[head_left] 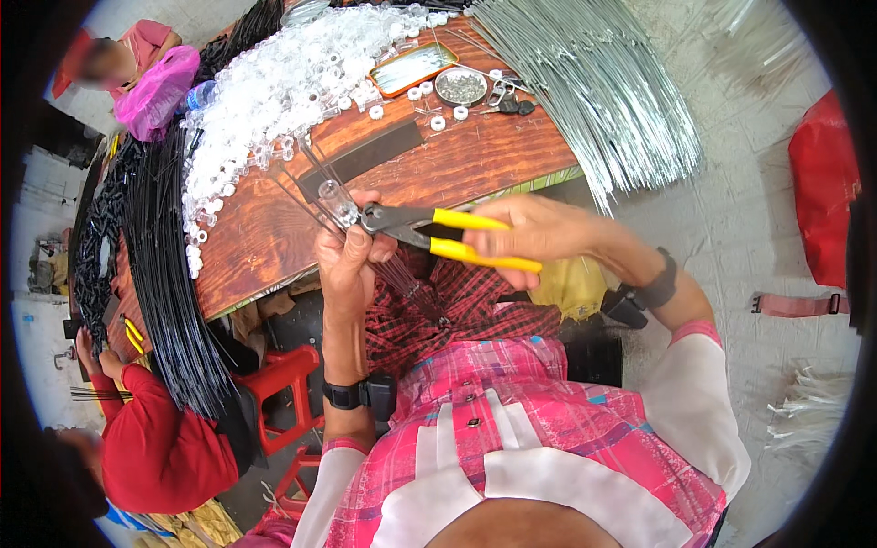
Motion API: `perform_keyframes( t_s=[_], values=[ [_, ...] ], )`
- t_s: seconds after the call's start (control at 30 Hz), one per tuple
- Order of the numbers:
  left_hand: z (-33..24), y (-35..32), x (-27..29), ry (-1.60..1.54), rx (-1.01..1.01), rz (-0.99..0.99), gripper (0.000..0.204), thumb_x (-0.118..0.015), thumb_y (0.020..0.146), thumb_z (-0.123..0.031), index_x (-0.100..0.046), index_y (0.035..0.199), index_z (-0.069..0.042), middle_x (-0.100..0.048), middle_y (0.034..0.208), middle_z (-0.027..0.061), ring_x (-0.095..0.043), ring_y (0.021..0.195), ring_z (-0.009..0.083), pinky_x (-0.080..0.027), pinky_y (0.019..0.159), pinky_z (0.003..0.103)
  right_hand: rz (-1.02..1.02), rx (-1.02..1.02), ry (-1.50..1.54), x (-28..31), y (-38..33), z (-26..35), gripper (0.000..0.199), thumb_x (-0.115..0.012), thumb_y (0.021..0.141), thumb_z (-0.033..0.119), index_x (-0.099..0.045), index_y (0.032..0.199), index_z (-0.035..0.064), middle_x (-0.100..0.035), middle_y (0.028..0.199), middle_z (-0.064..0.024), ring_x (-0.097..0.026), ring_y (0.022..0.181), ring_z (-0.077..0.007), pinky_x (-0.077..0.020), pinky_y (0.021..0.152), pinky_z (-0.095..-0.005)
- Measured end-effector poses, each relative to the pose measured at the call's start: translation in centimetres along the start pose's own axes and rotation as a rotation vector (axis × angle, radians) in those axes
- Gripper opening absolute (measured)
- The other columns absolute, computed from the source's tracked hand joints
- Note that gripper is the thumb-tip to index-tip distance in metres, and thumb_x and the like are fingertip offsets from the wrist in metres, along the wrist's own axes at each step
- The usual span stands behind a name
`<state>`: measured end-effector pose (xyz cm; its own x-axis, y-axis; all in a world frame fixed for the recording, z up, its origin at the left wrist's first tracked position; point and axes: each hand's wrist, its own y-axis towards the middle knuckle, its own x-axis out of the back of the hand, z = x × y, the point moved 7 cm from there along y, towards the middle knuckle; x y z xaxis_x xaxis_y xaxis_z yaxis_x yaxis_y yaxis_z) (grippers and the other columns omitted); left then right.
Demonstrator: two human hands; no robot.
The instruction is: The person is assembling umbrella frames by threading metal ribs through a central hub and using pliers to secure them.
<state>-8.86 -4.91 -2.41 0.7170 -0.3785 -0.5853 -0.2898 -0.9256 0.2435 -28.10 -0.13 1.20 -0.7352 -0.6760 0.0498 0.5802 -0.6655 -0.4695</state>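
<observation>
My left hand is closed around a clear plastic cylindrical piece and a bundle of thin wire rods. The rods stick out past the piece toward the table, and their other ends run down over my lap. In my right hand is a pair of pliers with yellow handles and dark jaws. Its jaws meet the near end of the clear piece, beside my left thumb. Exactly what they grip is too small to make out. The handles stand a little apart.
On the wooden table lie a heap of clear plastic pieces, silvery rods, black rods, an orange-rimmed tray, a round dish and scissors. At left, a person in red works near a red stool.
</observation>
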Motion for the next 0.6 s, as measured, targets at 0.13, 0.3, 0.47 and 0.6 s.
perform_keyframes(
  t_s=[0.13,0.3,0.47,0.6],
  values=[
    [0.2,-0.1,0.3,0.013,0.020,-0.018,0.050,-0.069,0.092,-0.029,-0.054,0.128,0.003,-0.055,0.082,0.0010,-0.045,0.063,0.0082,-0.036,0.058,0.025,-0.134,0.097,-0.149,0.1,-0.3,1.8,0.059,-0.061,0.090,0.057,-0.056,0.107,0.0009,-0.055,0.064,-0.0030,-0.054,0.049,-0.0120,-0.0412,0.042,-0.0257],
    [0.5,-0.4,-0.5,-0.042,0.045,0.056,0.051,-0.070,0.092,-0.030,-0.054,0.128,0.003,-0.057,0.085,0.0028,-0.045,0.063,0.0080,-0.036,0.056,0.024,0.589,-0.147,0.760,-4.6,0.5,-2.5,0.081,-0.032,0.093,0.075,-0.056,0.108,-0.0009,-0.048,0.063,-0.0022,-0.043,0.047,-0.0092,-0.0359,0.043,-0.0223],
    [0.4,0.0,-0.7,-0.091,0.043,0.067,0.051,-0.069,0.093,-0.029,-0.054,0.128,0.003,-0.058,0.088,0.0046,-0.045,0.063,0.0077,-0.036,0.056,0.024,0.299,0.010,0.305,-1.8,1.0,0.0,0.071,-0.038,0.098,0.063,-0.060,0.104,-0.0042,-0.056,0.066,-0.0066,-0.051,0.049,-0.0115,-0.0433,0.046,-0.0238],
    [0.5,-0.4,-0.4,-0.060,0.011,-0.028,0.048,-0.069,0.093,-0.028,-0.056,0.127,0.003,-0.060,0.090,0.0047,-0.047,0.064,0.0077,-0.038,0.057,0.023,0.275,-0.090,0.393,-3.0,0.7,-1.3,0.059,-0.048,0.098,0.056,-0.061,0.099,-0.0020,-0.048,0.060,0.0002,-0.042,0.043,-0.0068,-0.0373,0.039,-0.0223]
  ],
)
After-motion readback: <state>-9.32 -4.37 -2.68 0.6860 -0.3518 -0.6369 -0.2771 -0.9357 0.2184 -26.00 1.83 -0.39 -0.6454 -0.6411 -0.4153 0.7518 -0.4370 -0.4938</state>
